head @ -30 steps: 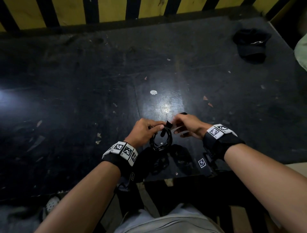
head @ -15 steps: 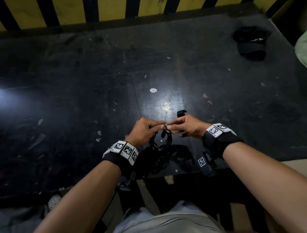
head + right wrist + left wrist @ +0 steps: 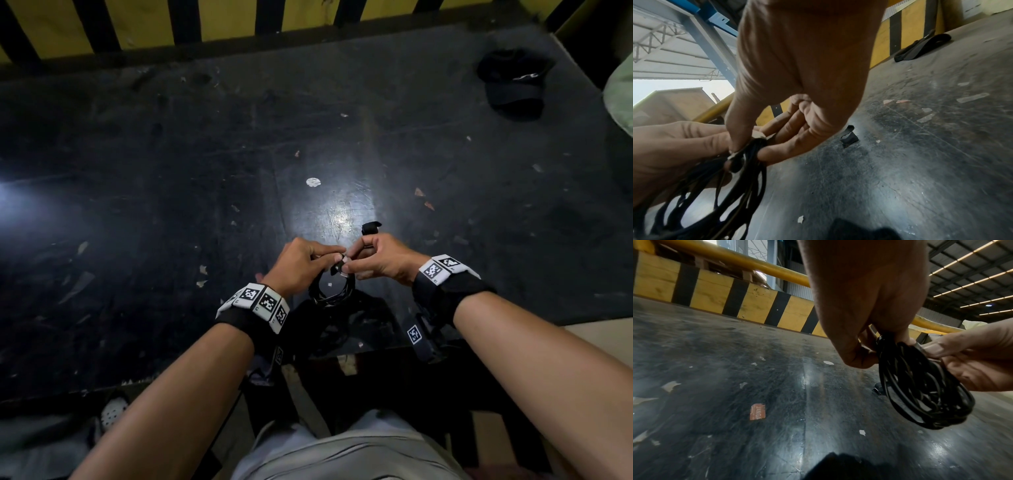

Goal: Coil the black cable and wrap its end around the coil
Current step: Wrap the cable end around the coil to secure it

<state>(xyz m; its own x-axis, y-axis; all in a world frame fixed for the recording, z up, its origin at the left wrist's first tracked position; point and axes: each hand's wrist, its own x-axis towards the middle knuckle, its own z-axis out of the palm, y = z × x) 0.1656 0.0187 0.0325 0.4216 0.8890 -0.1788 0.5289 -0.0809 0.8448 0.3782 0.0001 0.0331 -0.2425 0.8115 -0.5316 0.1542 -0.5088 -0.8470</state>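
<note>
The left hand and right hand meet fingertip to fingertip above the near edge of the scuffed dark tabletop, the coiled black cable hanging between them. A small black strap lies just behind the right hand; a black cap sits far right, before the striped yellow-and-black barrier.

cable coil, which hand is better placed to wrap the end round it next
Probably the right hand. It pinches the cable end at the top of the coil, so it is free to wind. The left hand grips the gathered loops at the same spot and looks better kept as the anchor.
</note>
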